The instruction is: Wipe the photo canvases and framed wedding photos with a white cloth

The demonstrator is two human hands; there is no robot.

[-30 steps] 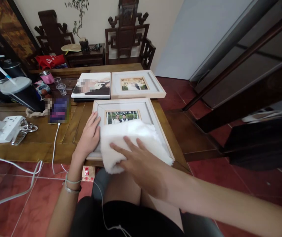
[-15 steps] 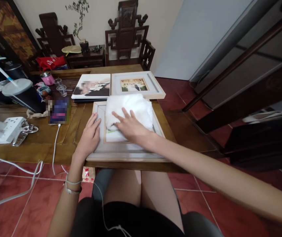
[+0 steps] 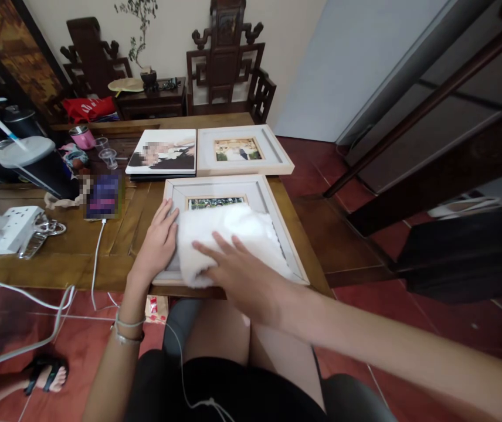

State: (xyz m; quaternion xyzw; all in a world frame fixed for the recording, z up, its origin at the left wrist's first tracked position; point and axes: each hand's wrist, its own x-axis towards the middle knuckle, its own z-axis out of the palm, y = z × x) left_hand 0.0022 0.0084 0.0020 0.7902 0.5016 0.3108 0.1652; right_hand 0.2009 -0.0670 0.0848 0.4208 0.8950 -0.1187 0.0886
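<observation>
A picture frame with a pale wood rim lies flat near the table's front edge. Across its lower part spreads a folded white towel, which covers most of the photo inside and reaches the front rim. My right hand presses on the towel from above, fingers spread and thumb side hidden. On the frame's left side rests my left hand, its fingers stretched out flat along the rim. The top strip of the photo shows above the towel.
Behind lie a second framed photo and a white-edged photo panel. To the left are a phone on a cable, a power strip and a lidded cup. A person's sandalled foot shows at lower left.
My right hand has pulled the white towel from the frame's upper part toward me, uncovering the photo's top. My left hand stays put. A foot has appeared at lower left.
</observation>
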